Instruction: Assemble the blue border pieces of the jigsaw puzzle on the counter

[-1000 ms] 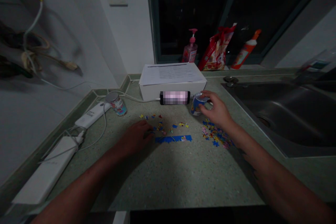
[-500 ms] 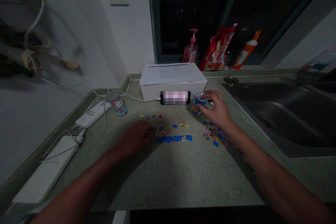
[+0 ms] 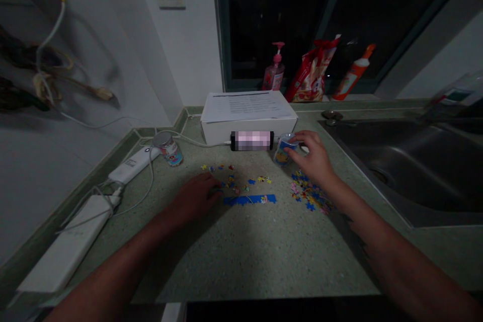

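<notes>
My right hand [image 3: 312, 157] is closed around a small clear-lidded can with a blue picture label [image 3: 282, 151], thumb on the near side and fingers at its top. Just below that hand lies a heap of loose jigsaw pieces [image 3: 309, 193]. My left hand [image 3: 198, 192] rests low on the counter with thumb and fingers slightly apart; I see nothing in it. To its right is a joined blue strip of jigsaw pieces [image 3: 241, 200] with a small pale figure near its right end. Several scattered pieces [image 3: 231, 181] lie above the strip.
Behind stands a white box [image 3: 211, 131] topped by a printed sheet [image 3: 251, 104]; a phone [image 3: 252, 141] leans against it. A second small can [image 3: 171, 152] and white power strips [image 3: 71, 241] with cables sit left. A metal sink [image 3: 407, 171] is at right.
The can tilts slightly and has shifted a touch left in my right hand. My left hand and the jigsaw pieces look unchanged.
</notes>
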A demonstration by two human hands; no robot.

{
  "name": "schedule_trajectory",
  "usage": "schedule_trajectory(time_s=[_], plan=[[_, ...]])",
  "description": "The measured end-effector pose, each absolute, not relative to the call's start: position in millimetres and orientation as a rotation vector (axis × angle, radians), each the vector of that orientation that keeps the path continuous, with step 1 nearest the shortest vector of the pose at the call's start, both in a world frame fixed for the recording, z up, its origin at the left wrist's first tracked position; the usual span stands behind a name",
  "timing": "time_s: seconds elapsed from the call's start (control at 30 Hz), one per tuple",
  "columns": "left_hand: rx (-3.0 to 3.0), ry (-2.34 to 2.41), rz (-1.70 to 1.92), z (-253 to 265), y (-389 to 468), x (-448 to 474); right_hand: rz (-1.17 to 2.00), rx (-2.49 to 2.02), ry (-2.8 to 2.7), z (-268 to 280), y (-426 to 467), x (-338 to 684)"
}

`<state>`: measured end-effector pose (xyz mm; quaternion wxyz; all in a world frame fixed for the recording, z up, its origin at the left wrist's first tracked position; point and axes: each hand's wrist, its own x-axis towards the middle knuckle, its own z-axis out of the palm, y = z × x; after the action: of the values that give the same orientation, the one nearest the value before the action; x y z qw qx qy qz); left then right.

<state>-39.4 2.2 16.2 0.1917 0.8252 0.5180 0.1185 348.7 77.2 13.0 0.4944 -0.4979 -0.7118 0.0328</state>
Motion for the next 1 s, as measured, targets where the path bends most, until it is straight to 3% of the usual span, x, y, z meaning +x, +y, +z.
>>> schedule_trajectory(time_s=[0.37, 0.87, 1.0], plan=[[2.339, 1.465, 0.29, 17, 3, -39, 0.136, -1.176, -1.762, 9, 76, 351], [2.296, 1.504, 0.392, 22, 5, -39, -0.153, -1.099, -1.667, 33, 30, 346], [2.294, 1.518, 0.369, 23, 5, -39, -0.073, -1.023, -1.818, 34, 13, 333]])
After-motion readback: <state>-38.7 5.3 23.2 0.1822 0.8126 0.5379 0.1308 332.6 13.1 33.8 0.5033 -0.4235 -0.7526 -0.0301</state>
